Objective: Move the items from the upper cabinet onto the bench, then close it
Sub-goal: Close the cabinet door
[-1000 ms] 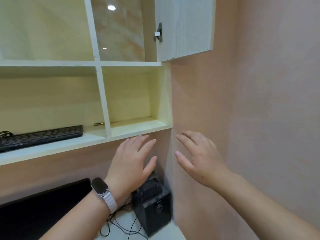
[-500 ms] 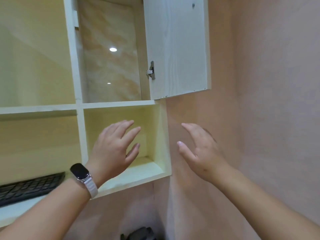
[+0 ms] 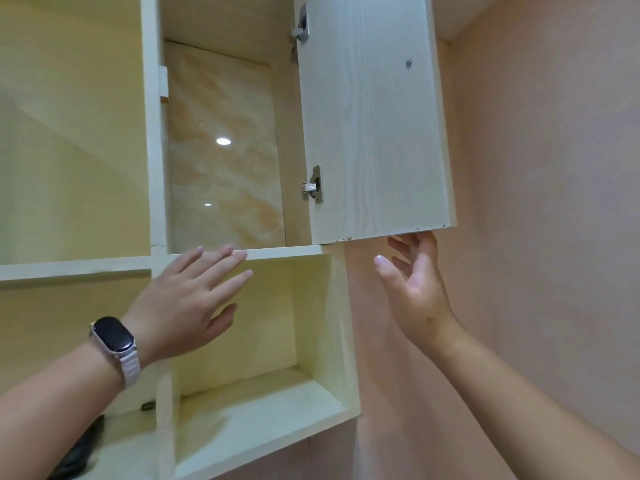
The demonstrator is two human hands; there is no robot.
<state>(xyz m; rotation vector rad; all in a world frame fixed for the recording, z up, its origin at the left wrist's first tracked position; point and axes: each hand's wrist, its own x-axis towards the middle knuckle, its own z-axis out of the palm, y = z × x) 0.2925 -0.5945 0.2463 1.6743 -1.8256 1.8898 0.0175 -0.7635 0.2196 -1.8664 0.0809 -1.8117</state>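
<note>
The right hand, centre right of the frame, is open and empty, fingertips up at the bottom edge of the cabinet door; the left hand hovers spread and empty at centre left. Closing seems the step: best push at that lower outer corner, far from the hinges, swinging leftward steadily. The upper cabinet, upper centre, stands open, showing only its glossy marbled back.
</note>
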